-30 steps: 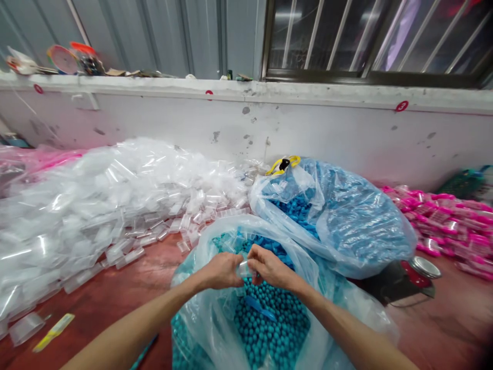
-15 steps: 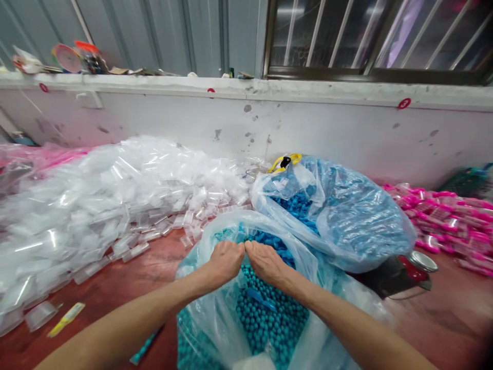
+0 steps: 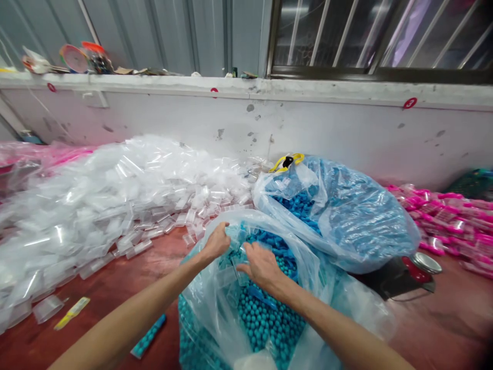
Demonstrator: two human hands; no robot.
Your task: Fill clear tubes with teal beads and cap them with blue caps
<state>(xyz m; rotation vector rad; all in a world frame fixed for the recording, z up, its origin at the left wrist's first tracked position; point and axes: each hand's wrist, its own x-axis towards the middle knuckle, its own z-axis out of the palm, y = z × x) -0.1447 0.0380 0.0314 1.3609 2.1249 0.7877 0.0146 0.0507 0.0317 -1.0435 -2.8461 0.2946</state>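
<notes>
Reaching into the near bag of teal beads [image 3: 265,318] at lower centre of the frame, both hands work at its mouth. The left hand [image 3: 216,242] pinches the clear rim of the bag at its upper left edge, fingers curled shut on the plastic. The right hand [image 3: 259,264], just beside it and slightly lower, has its grip closed round a small clear tube [image 3: 239,271] held over the beads; whether the tube is filled or capped is hard to tell. The step in hand looks like filling or fetching one clear tube from the bead bag while the other hand keeps the mouth open. The next move, as a judgement, calls for a steady hold on the slippery tube and a wide enough opening that beads do not spill over the rim.

Counted: two hands; two blue bags, the near one and a second, fuller blue bag [image 3: 346,221] at centre right, with a yellow-handled item [image 3: 287,162] at its top; one large heap of clear tubes [image 3: 108,200] across the left, far too many to count; one heap of pink-capped tubes [image 3: 447,218] at the right edge; one filled teal tube [image 3: 148,336] on the red worktop [image 3: 115,288] at lower left; one yellow strip [image 3: 72,313] beside it.
</notes>
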